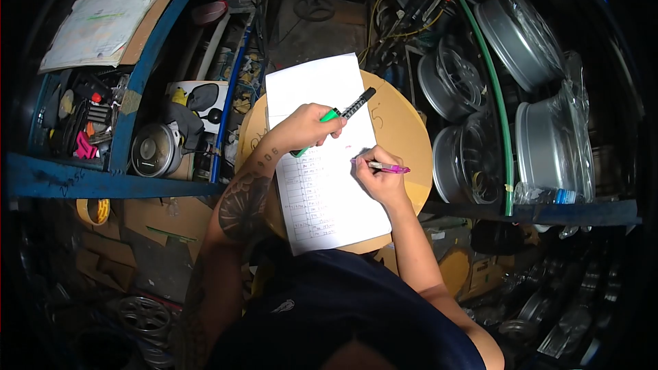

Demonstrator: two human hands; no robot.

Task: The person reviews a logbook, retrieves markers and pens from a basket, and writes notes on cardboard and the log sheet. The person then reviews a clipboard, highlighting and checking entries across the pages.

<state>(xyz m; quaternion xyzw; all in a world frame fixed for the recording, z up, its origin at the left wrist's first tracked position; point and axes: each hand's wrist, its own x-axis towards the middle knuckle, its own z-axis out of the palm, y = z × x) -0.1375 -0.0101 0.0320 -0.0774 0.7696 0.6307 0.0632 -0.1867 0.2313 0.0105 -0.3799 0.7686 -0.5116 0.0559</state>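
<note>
Sheets of white paper (349, 212) lie on a round tan board (411, 130), the lower part filled with a ruled table of handwriting. My left hand (315, 127) rests over the upper middle of the paper, its fingers closed round a green marker (330, 116) and a black marker (359, 102) with pale print. Part of both markers is hidden by the fingers. Lower and to the right, my right hand (379, 177) pinches a pink pen (392, 168) in a writing grip over the page. The pen's tip points left, near the paper.
Silver wheel rims (524, 34) stand on a rack at the right, beside a green pole (490, 89). A blue shelf frame (82, 177) at the left holds tools, papers (103, 24) and a round lamp-like part (154, 151). Cardboard (157, 223) lies below.
</note>
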